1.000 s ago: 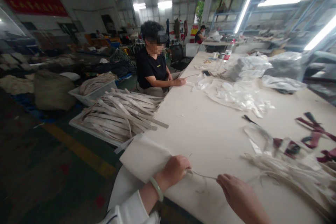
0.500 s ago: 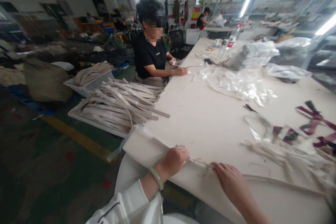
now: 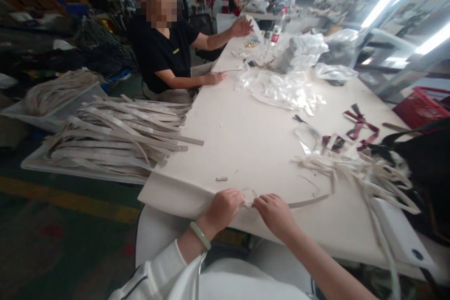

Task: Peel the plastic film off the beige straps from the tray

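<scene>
Fingers of the left hand (image 3: 225, 206) and right hand (image 3: 276, 213) pinch a thin pale strap (image 3: 305, 202) at the table's (image 3: 253, 150) near edge, which looks light, limp and best gripped close to its looped end.

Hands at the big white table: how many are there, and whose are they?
Wearer's hands, pinching a thin strip: 2, left hand and right hand
Co-worker's hands: 2, resting hand and raised hand
Total: 4
</scene>
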`<state>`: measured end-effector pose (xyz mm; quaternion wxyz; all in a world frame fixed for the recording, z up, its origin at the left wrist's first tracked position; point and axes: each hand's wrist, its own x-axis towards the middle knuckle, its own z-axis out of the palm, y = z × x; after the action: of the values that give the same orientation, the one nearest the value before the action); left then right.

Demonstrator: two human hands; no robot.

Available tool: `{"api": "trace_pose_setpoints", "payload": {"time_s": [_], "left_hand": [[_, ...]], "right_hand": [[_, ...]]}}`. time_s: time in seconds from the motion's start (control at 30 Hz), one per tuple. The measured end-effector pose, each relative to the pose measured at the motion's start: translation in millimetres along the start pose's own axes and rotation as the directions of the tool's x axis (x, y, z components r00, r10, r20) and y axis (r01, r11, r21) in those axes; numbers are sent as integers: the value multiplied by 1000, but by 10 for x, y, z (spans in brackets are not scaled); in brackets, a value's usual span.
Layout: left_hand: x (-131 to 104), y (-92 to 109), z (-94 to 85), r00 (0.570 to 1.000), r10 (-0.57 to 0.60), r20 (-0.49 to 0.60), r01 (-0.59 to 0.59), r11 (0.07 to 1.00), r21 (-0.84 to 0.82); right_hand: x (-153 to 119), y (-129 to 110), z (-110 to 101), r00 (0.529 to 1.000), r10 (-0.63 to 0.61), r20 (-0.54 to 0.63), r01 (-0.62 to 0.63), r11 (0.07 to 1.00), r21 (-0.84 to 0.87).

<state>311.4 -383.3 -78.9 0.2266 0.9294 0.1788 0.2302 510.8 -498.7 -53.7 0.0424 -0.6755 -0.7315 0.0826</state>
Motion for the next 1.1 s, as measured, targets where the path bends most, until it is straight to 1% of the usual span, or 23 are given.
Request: {"api": "trace_pose_setpoints", "payload": {"time_s": [0.07,0.17,0.23,0.4,0.47,0.57,0.63,0.7,0.77,0.8,0.83,0.87,0.93,1.0,1.03,1.07,1.1], "left_hand": [[-20,12,-6,999,33,0,-33,999,-13],[-77,-15,-54,1000,-22,-18,23,999,30],[-80,-10,-51,999,-44,-13,45,998,41],[27,100,50,998,63,16,-63,998,-10],[22,85,47,999,43,18,-43,999,10],[4,61,60,999,-20,35,19,999,33],[45,123,129,998,-5,70,5,1000,6],[123,237,211,993,38,108,-34,999,-37],[182,316,222,988,70,139,-61,996,-71],[184,311,178,987,66,143,-58,996,-63],[162,267,96,990,44,137,-40,999,-30],[111,183,-24,993,1,118,-4,1000,25],[-64,-82,-355,989,-141,40,131,974,182],[-292,-402,-743,952,-303,-42,300,901,313],[-403,-554,-928,926,-373,-63,371,860,350],[-498,-689,-1093,902,-428,-60,420,833,360],[-572,-799,-1230,881,-470,-46,457,823,338]], "right_hand": [[-21,-18,-16,1000,-1,6,1,1000,19],[-102,61,-41,997,73,7,-73,997,-18],[-128,88,-51,995,99,14,-98,994,-55],[-96,-15,-54,999,19,47,-17,999,-40],[-155,29,-64,997,50,65,-46,997,-60],[-266,138,-70,986,124,114,-113,989,-98],[-272,126,-45,984,117,132,-107,991,-83],[-218,45,2,989,79,127,-72,996,-58],[-167,-14,46,994,50,101,-47,998,-35],[-166,-2,58,996,53,76,-51,998,-27],[-190,49,60,997,69,39,-69,997,-22],[-238,142,55,995,95,-12,-95,995,-22],[-391,434,34,975,164,-150,-171,985,-36],[-567,788,19,924,234,-301,-261,964,-53],[-646,950,15,902,258,-346,-286,958,-33],[-712,1084,12,872,297,-390,-324,946,-4],[-760,1181,7,850,339,-403,-355,934,38]]}}
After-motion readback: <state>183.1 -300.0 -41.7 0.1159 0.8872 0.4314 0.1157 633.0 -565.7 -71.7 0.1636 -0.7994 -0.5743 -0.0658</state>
